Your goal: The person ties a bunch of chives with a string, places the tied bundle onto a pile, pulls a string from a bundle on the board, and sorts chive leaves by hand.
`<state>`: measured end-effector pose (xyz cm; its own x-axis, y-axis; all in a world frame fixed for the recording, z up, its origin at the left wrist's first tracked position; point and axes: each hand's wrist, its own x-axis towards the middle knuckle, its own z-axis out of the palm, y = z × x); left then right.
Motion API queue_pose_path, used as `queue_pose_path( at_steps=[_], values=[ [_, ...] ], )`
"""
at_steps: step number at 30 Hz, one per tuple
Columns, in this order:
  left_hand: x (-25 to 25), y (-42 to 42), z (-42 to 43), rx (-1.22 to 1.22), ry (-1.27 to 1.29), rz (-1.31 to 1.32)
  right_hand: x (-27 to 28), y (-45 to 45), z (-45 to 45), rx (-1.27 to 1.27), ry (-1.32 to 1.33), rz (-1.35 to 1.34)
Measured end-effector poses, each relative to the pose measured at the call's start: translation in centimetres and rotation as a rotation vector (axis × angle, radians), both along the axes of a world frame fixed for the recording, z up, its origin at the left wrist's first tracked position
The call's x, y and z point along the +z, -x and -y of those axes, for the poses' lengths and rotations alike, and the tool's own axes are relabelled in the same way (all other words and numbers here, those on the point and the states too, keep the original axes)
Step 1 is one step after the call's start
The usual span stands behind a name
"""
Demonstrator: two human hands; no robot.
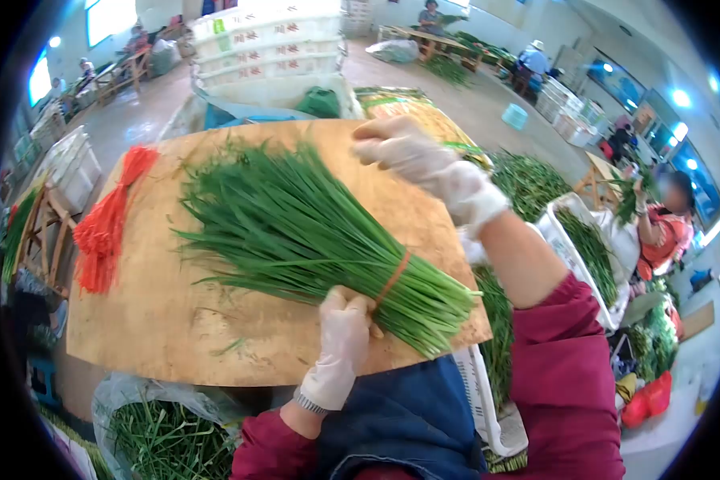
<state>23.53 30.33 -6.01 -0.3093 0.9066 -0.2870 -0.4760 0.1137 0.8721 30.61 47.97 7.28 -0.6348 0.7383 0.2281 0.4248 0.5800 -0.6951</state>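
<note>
A large bunch of long green leafy stalks (pixel 296 216) lies slantwise on a wooden board (pixel 160 320), its cut ends toward the lower right. A red band (pixel 394 276) goes around it near those ends. My left hand (pixel 344 340), in a pale glove, is closed on the near edge of the bunch beside the band. Above the bunch, apart from it, is my right hand (pixel 400 152), gloved and slightly blurred, with its fingers curled; whether it holds anything is too small to tell. A bundle of red ties (pixel 112 224) rests at the board's left.
Stacked white crates (pixel 268 52) stand beyond the board. On the right are a white crate of greens (pixel 588 248) and a person in red (pixel 664 228) holding greens. A plastic bag of greens (pixel 164 432) sits below the board's near left edge.
</note>
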Motion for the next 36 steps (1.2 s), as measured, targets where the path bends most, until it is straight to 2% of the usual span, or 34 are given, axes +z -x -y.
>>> queue_pose_path(
  at_steps=[2, 5, 6, 9, 12, 15, 16, 23, 24, 27, 30, 36],
  values=[
    [0.0, 0.4, 0.1, -0.060, -0.004, 0.006, 2.0, -4.8, 3.3, -0.090, 0.127, -0.182],
    [-0.4, 0.7, -0.1, -0.075, -0.045, -0.019, 1.5, -11.6, 7.2, -0.278, 0.084, -0.001],
    [-0.4, 0.6, -0.1, -0.072, -0.048, -0.024, 1.1, -12.9, 9.2, -0.352, 0.204, -0.069],
    [-0.1, 0.3, -0.1, -0.068, -0.043, -0.032, -3.0, -16.2, 12.2, -0.248, 0.007, -0.030],
    [-0.1, 0.1, 0.0, -0.065, -0.038, -0.058, -6.3, -16.7, 13.7, -0.230, -0.048, -0.076],
    [0.4, 0.2, 0.2, -0.085, -0.029, -0.121, -8.4, -16.6, 13.8, -0.260, -0.313, 0.034],
    [0.5, 0.1, 0.2, -0.084, -0.026, -0.132, -8.8, -16.7, 14.0, -0.266, -0.317, 0.047],
    [0.5, 0.0, 0.0, -0.065, -0.021, -0.169, -10.2, -15.9, 16.5, -0.455, -0.111, -0.054],
    [0.4, 0.0, 0.0, -0.067, -0.022, -0.171, -11.1, -15.6, 16.5, -0.508, 0.017, -0.214],
    [0.4, 0.0, 0.0, -0.065, -0.035, -0.162, -11.6, -15.0, 16.6, -0.623, 0.211, -0.417],
    [0.1, 0.3, -0.1, -0.084, -0.038, -0.171, -11.4, -14.7, 16.3, -0.651, 0.276, -0.505],
    [-0.2, 0.4, -0.2, -0.102, -0.030, -0.152, -11.9, -14.4, 16.3, -0.636, 0.186, -0.479]
  ],
)
